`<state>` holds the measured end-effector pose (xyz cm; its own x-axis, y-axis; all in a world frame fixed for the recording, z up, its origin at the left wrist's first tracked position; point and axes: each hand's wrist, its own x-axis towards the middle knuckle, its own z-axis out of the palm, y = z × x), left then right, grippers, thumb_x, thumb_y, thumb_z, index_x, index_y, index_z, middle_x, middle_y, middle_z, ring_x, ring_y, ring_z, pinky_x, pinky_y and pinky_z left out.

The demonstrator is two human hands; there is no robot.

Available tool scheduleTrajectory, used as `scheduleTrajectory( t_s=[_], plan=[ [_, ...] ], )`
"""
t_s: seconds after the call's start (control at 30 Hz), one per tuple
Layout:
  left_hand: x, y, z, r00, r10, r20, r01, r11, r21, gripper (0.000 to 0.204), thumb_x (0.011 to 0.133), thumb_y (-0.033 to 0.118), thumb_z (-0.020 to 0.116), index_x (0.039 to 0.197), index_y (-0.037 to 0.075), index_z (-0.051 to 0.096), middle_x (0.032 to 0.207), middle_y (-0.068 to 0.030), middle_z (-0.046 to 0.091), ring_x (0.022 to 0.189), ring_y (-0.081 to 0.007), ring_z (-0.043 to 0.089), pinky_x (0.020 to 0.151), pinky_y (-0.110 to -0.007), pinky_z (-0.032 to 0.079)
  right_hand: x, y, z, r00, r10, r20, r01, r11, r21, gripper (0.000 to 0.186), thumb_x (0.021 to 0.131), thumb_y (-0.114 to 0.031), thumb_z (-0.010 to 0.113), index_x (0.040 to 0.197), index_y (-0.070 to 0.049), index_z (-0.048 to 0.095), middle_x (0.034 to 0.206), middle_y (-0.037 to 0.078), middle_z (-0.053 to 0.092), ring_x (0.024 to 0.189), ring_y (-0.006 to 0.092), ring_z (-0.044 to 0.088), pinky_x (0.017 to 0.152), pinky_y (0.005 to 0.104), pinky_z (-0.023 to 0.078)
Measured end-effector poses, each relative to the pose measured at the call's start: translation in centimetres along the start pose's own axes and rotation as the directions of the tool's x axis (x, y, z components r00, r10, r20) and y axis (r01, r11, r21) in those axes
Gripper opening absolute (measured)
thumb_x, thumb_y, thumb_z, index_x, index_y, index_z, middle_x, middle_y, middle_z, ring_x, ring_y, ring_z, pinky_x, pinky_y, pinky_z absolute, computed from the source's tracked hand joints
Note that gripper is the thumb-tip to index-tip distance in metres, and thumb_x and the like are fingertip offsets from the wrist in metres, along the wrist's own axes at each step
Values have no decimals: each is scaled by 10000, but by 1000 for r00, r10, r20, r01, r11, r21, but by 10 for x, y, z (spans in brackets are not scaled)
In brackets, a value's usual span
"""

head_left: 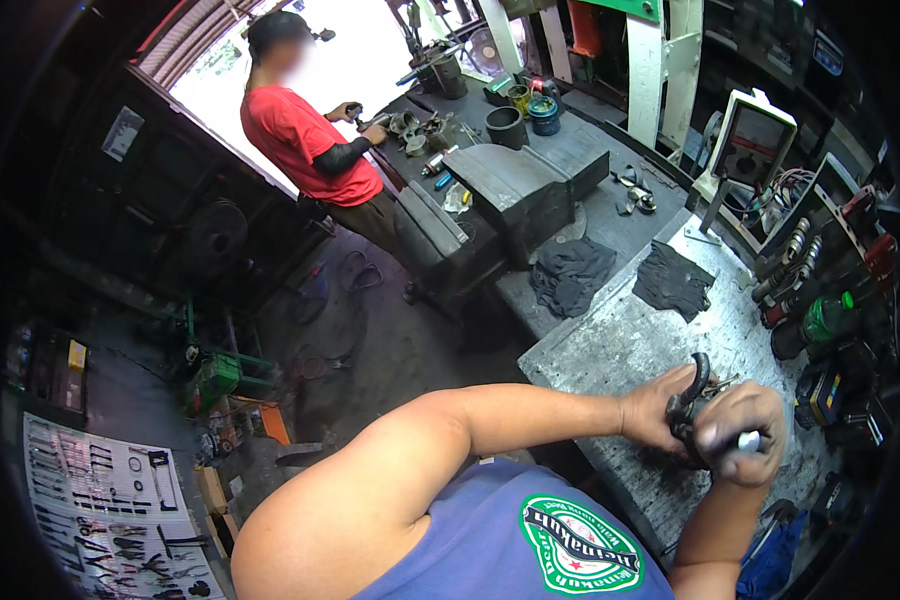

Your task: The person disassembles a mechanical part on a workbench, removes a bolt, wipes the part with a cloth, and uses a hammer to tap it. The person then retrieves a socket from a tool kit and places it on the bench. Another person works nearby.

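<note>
Over the near part of the worn metal-topped bench (595, 365), my left hand (658, 408) grips a dark metal part with a curved, hook-like upper end (702, 372). Right beside it, my right hand (748, 425) is closed in a fist around a tool. Only the tool's rounded silver end (749, 441) shows below the fingers; its kind is hidden. Thin rods or wires (727, 383) stick up between the hands. Both hands cover most of the part.
A large bench vise (530, 190) stands farther along the bench, with dark rags (673, 279) nearer me. Bottles and tools (820, 318) line the right edge. At the far left end, a person in a red shirt (290, 140) handles metal parts. A tool board (115, 510) stands at lower left.
</note>
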<state>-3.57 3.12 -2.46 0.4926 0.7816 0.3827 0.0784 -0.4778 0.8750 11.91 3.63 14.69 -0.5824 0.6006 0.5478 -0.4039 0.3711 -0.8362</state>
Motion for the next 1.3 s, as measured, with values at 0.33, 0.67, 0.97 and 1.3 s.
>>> scheduleTrajectory(
  t_s=[0.33, 0.67, 0.97, 1.3],
  plan=[
    [-6, 0, 14, 992, 66, -103, -60, 996, 64, 1114, 633, 488, 1002, 1505, 25, 486, 1448, -220, 544, 1361, -428, 529, 1181, -500, 421, -28, 4, -10, 969, -92, -228, 119, 987, 109, 571, 958, -443, 840, 1128, 78, 682, 661, 111, 631, 539, 165, 580, 534, 284, 443],
    [-21, -1, 29, 992, -30, -119, 40, 996, 78, 1159, 674, 389, 990, 1613, 35, 411, 1589, -251, 465, 1509, -456, 432, 1262, -530, 363, -45, -5, 60, 713, -174, -679, 15, 972, -234, 439, 939, -391, 857, 1065, 14, 741, 868, 152, 718, 717, 198, 650, 636, 333, 496],
    [-3, -10, 8, 999, 51, -15, -50, 997, 56, 1145, 677, 462, 976, 1589, 18, 444, 1521, -240, 540, 1420, -451, 527, 1231, -512, 404, -4, -24, 30, 955, -225, -194, 137, 913, -385, 237, 988, -210, 742, 1100, -5, 783, 868, 162, 754, 734, 249, 733, 675, 331, 567],
    [-2, -13, 6, 999, 33, 34, -33, 999, -4, 1096, 702, 465, 977, 1571, 40, 461, 1533, -232, 526, 1442, -447, 506, 1242, -515, 390, -19, -7, -37, 943, 79, 323, -209, 896, 392, 323, 895, -113, 829, 1160, 69, 791, 916, 179, 779, 783, 300, 756, 733, 400, 594]
  ],
)
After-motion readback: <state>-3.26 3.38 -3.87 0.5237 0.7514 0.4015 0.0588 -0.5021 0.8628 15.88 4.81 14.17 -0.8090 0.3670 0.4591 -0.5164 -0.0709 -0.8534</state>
